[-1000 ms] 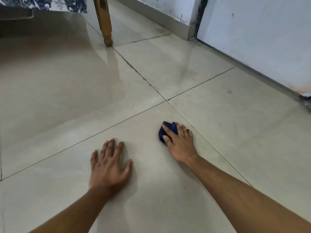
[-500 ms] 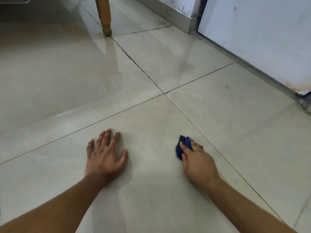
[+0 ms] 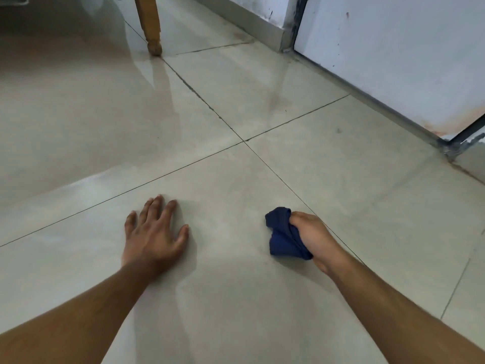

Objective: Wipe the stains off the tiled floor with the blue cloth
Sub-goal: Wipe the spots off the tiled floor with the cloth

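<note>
Right grip bunches soft crumpled blue cloth on glossy tile

The glossy beige tiled floor is made of large square tiles with thin dark grout lines. Flat on it rests the left hand, fingers spread. The crumpled dark blue cloth touches the same tile. Farther away stands a turned wooden furniture leg. A small dark spot marks a tile near the wall.

wooden furniture leg: running off the top edge
blue cloth: its right part lying hidden inside the right hand
</note>
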